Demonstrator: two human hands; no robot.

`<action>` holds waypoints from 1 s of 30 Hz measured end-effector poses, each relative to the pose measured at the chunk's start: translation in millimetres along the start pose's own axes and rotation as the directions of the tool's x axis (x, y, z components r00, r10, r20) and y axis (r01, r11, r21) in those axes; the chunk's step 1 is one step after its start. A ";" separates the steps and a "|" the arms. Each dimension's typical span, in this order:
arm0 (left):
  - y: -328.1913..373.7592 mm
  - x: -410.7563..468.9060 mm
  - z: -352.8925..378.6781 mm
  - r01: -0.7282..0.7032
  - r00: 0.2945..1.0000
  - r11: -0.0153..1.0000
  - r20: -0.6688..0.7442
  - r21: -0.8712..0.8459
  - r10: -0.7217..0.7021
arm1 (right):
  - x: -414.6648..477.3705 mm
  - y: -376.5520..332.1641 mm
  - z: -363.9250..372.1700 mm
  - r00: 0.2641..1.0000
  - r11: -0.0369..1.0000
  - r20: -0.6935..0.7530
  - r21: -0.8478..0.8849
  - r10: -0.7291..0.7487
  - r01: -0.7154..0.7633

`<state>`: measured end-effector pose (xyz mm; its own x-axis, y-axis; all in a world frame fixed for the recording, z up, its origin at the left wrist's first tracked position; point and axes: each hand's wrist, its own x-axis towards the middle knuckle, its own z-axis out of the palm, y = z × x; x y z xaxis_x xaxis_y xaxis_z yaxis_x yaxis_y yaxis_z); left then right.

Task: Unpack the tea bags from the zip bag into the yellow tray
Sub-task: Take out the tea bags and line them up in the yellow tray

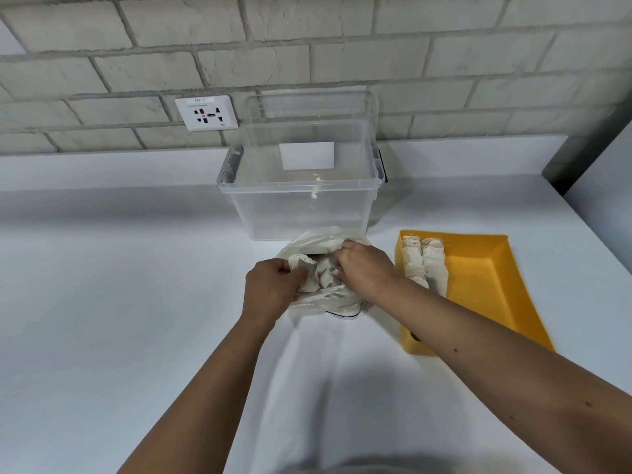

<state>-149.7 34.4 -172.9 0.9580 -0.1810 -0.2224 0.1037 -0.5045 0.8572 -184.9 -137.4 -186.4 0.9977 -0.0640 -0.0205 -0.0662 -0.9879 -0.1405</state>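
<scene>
A clear plastic zip bag [337, 300] lies crumpled on the white worktop [119, 268], just in front of a large transparent plastic storage box [301, 200] and beside the left wall of a yellow rectangular plastic tray [485, 278]. Inside the zip bag sits a loose heap of pale paper tea bags [323, 273], bunched between the two hands. The left hand [270, 289] is at the bag's left side, and its grip is closed round the crinkled plastic, with a tea bag bulging just above the knuckles. The right hand [366, 271] comes in from the tray side with its fingers curled down into the bag's opening. Its grip is narrow and closed on the tea bags there, though the fingertips are hidden among them. Two neat rows of tea bags [425, 265] already lie in the tray, packed against its left wall at the far end, while the rest of its floor is bare yellow. The right forearm crosses over the tray's near left corner. The storage box holds a white rectangular label on its far wall. Behind it rises a pale grey brick wall [307, 39] with a white socket plate [207, 112] to the left of the box.
</scene>
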 end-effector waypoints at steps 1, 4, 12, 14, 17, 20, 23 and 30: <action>0.3 -0.7 0.4 -0.004 1.000 1.000 0.003 0.014 0.004 | 1.3 -2.4 2.0 1.000 1.000 0.008 -0.027 0.017 -0.017; 0.5 -1.2 0.9 0.014 1.000 1.000 0.022 0.001 -0.014 | 6.2 -6.4 7.4 0.997 0.996 0.002 -0.056 0.076 -0.076; -1.7 -0.6 -1.8 0.063 0.997 0.997 0.053 -0.053 -0.060 | 1.2 5.4 -5.2 0.985 0.928 -0.036 0.342 0.169 -0.147; -1.7 -0.7 -2.2 0.065 0.996 0.996 0.058 -0.061 -0.062 | -5.2 8.5 -19.3 0.971 0.798 -0.020 0.573 0.240 -0.185; -0.8 -0.5 -0.4 0.083 0.995 0.991 0.071 -0.101 -0.076 | -16.3 6.8 -35.4 0.954 0.594 0.134 0.757 0.267 -0.273; 1.9 -2.3 2.2 0.034 0.998 0.994 0.051 -0.105 -0.029 | -21.5 4.9 -46.1 0.926 0.481 0.254 0.798 0.279 -0.364; 4.0 -4.1 5.2 -0.047 0.997 0.990 0.048 -0.132 0.054 | -21.5 0.8 -52.5 0.888 0.327 0.388 0.829 0.247 -0.453; 7.5 -8.8 5.3 0.044 0.990 0.977 0.142 -0.211 -0.014 | -19.0 -7.8 -47.2 0.917 0.277 0.318 0.883 0.241 -0.379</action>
<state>-158.8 27.7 -166.9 0.9088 -0.2922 -0.2978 0.1996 -0.3224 0.9253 -202.8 -135.2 -138.2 0.8951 -0.2519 -0.3679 -0.4069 -0.1239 -0.9050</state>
